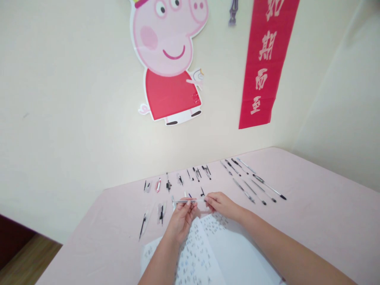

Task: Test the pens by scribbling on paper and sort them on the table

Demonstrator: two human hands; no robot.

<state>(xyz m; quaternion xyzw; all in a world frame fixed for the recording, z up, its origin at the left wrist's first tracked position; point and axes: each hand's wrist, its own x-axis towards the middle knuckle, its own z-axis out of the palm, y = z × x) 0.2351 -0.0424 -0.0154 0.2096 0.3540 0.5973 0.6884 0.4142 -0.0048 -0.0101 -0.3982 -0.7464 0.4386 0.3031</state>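
Observation:
My left hand (181, 218) and my right hand (222, 205) hold a clear pen (187, 201) level between them, above an open notebook (208, 253) full of handwriting. The left fingers pinch the pen's left part; the right fingers pinch its right end. Both hands hover over the pink table (311, 221). Several small pen parts and caps (178, 180) lie in a row just beyond the hands.
Several assembled pens (252, 184) lie side by side at the far right of the table. More pen pieces (151, 219) rest to the left. A cartoon pig cut-out (170, 59) and a red banner (265, 63) hang on the wall behind.

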